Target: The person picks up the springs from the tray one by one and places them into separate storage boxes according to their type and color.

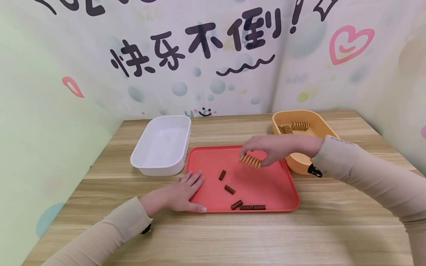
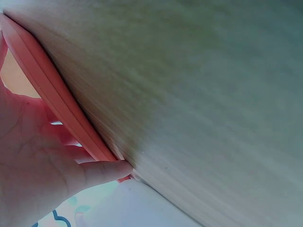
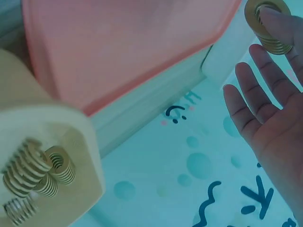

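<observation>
Right hand (image 1: 270, 146): you pinch the gold spring (image 1: 251, 161) above the red tray (image 1: 266, 190).
Left hand (image 1: 183, 194): fingers spread on the tray's left edge, farther from the spring.
Spring axis: roughly left-right; orange box (image 1: 297, 164) to your right.
Backdrop writing (image 1: 205, 40): "快乐不倒!"
Sleeve print (image 1: 342, 141): too small to read.

Work booth, printed backdrop (image 1: 153, 99) (smiley (image 1: 205, 114) included), wood-grain table (image 1: 233, 236)

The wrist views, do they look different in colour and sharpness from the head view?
Yes: in the head view, light is bright, with a soft shadow on the red tray near the right hand; in the left wrist view, the tabletop looks dim, its grain blurred; in the right wrist view, the backdrop has a blue-green tint.
</observation>
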`<state>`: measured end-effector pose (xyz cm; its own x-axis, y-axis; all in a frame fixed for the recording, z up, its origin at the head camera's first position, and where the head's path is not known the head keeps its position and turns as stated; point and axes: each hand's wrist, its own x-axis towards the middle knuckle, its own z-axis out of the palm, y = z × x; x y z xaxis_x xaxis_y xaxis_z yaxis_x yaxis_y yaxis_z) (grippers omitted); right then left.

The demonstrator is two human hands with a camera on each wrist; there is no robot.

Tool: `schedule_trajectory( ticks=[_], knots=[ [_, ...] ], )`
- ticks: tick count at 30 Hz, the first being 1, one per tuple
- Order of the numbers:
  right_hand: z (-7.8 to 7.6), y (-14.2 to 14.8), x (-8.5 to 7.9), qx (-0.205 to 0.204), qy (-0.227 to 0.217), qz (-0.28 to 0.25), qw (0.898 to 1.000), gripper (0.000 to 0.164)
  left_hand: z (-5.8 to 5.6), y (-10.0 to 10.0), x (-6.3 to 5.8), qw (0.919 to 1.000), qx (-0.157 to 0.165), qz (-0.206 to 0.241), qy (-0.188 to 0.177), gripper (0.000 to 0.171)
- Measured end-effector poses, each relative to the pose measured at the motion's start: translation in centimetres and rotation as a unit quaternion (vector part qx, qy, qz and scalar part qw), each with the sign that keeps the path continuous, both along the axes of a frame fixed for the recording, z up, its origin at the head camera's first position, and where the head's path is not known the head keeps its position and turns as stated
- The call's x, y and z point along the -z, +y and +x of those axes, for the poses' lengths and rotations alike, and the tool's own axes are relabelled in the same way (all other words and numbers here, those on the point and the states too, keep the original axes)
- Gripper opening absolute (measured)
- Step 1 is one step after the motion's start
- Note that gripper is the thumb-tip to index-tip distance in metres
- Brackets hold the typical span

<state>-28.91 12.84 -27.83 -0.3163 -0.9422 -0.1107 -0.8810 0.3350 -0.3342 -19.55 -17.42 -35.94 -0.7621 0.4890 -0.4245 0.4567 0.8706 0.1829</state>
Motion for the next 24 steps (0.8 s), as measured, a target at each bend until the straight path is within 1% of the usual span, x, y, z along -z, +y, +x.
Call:
schedule_trajectory(
  ticks=[7, 13, 17, 24],
  knots=[
    [-0.3, 1.6, -1.0, 0.043, 0.004, 0.011, 0.999, 0.05, 0.0, 0.0, -0.1, 1.0, 0.004, 0.003, 0.005, 0.096],
    [-1.0, 2.9, -1.9, 0.085, 0.013, 0.023, 0.996, 0.049, 0.0, 0.0, 0.0, 1.0, 0.004, 0.005, 0.005, 0.096],
    [-1.6, 4.0, -2.3, 0.086, 0.032, 0.021, 0.996, 0.048, 0.0, 0.0, 0.0, 1.0, 0.004, 0.004, 0.005, 0.096],
    [-2.5, 5.7, -2.9, 0.089, 0.049, 0.015, 0.995, 0.049, 0.1, -0.1, 0.0, 1.0, 0.006, 0.001, 0.006, 0.096]
  ],
)
